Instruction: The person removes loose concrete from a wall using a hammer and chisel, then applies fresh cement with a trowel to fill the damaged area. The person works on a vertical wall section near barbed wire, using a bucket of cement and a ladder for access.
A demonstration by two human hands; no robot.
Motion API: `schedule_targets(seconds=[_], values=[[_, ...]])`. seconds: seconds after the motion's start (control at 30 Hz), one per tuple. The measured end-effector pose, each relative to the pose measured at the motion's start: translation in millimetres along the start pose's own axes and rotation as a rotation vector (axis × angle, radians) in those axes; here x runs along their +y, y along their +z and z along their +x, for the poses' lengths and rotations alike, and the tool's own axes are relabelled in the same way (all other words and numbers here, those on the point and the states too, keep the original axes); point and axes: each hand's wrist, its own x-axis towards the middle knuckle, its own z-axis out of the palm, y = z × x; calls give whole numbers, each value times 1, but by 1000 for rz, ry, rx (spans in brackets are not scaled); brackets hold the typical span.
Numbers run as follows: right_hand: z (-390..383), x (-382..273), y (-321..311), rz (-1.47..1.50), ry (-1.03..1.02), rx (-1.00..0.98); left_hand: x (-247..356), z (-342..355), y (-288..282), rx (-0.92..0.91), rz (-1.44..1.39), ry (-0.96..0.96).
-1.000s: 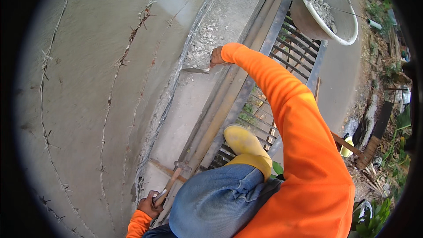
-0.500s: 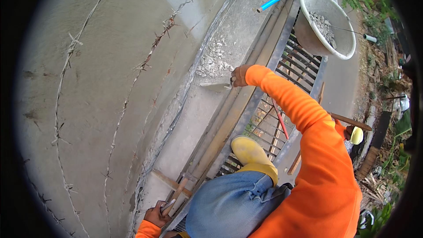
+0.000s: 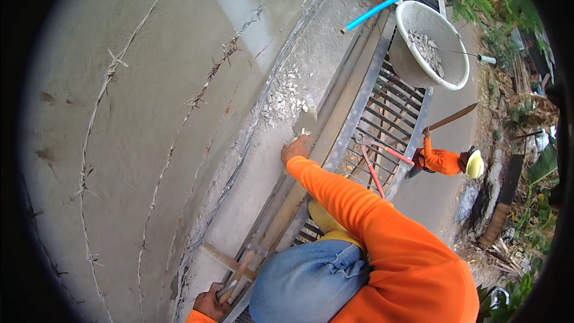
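My right hand [image 3: 294,151] is closed on a trowel [image 3: 305,121], its blade on the concrete ledge [image 3: 251,203] just below a pile of broken rubble [image 3: 281,101]. At the lower edge, my left hand [image 3: 209,300] is closed around a slim tool [image 3: 228,287] beside the wooden handle of a hammer [image 3: 242,268]; what exactly that tool is, I cannot make out. My bent knee in jeans [image 3: 305,281] lies between the hands.
Barbed wire [image 3: 230,48] runs along the left. A bucket of rubble [image 3: 457,63] stands on a metal grating [image 3: 388,104], near a blue-handled tool [image 3: 382,3] and red-handled cutters [image 3: 373,173]. Another person in a yellow hard hat [image 3: 442,161] is below at right, holding a plank [image 3: 454,116].
My right hand with the trowel has moved down and left, the blade turning. The other person has come out from behind my arm, with the plank raised. The view has shifted.
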Motion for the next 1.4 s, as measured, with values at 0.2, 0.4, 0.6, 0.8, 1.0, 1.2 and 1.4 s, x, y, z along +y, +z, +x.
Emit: schedule_targets(seconds=[0.2, 0.4, 0.6, 0.8, 1.0, 1.2, 1.4], values=[[10, -60, 60, 159, -6, -134, -8, 7, 5, -34, -452, -94], [11, -56, 93, 349, -104, -52, -43, 4, 18, 67, -112, 121], [20, -30, 93, 348, -230, -7, -68, 34, 23, -67, -341, 65], [38, -39, 77, 359, -244, -48, -54, 34, 23, -130, -451, -140], [32, -37, 46, 356, -346, -13, -36, 26, 10, 69, 62, 203], [21, -41, 4, 377, -309, -20, -37, 35, 7, 7, 58, 154], [-24, -71, -94, 532, -192, -191, -39, 46, 8, -1, 135, 190]])
